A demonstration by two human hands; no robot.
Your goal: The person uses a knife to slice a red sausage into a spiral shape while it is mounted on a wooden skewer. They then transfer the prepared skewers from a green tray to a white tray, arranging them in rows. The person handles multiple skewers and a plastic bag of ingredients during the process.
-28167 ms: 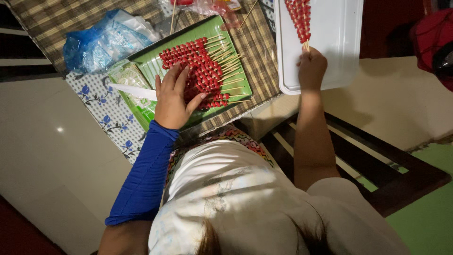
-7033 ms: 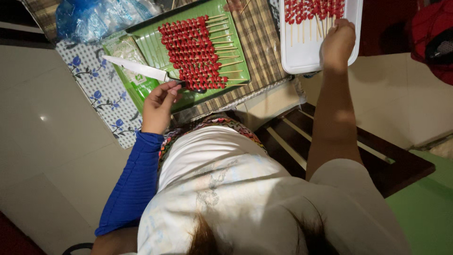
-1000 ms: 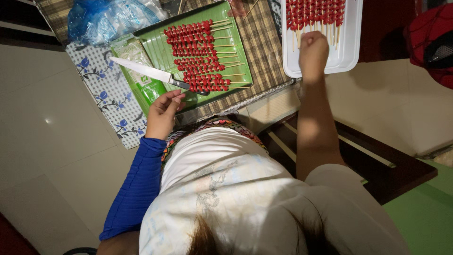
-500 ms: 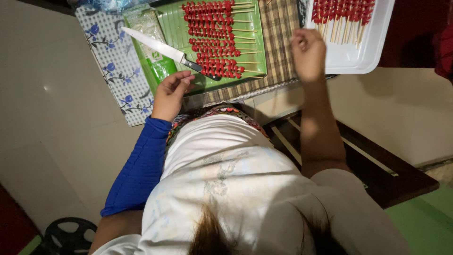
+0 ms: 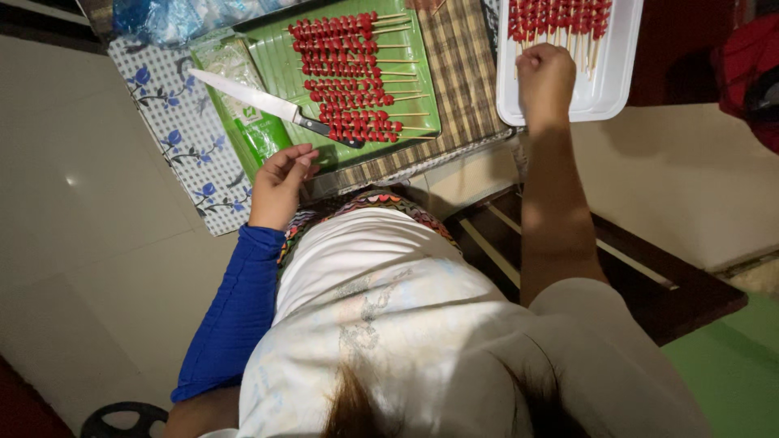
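Observation:
A green tray [image 5: 426,89] holds several skewers of small red pieces [image 5: 345,73] in rows. A long kitchen knife [image 5: 251,99] lies across the tray's left side, its black handle toward me. My left hand [image 5: 280,182], in a blue sleeve, hovers just below the handle with loosely curled fingers and holds nothing. A white tray [image 5: 608,89] at the upper right carries more red skewers [image 5: 560,16]. My right hand [image 5: 545,77] rests on this tray over the stick ends, fingers curled; I cannot tell if it grips a stick.
Both trays sit on a checked cloth [image 5: 466,73] beside a blue-flowered cloth [image 5: 178,138]. A blue plastic bag [image 5: 162,16] lies at the top left. A dark wooden frame [image 5: 649,276] runs under my right arm. A red object [image 5: 746,73] is at the right edge.
My right hand has shifted from the checked cloth onto the white tray's near part. My left hand has eased back a little from the knife handle. The view has drifted.

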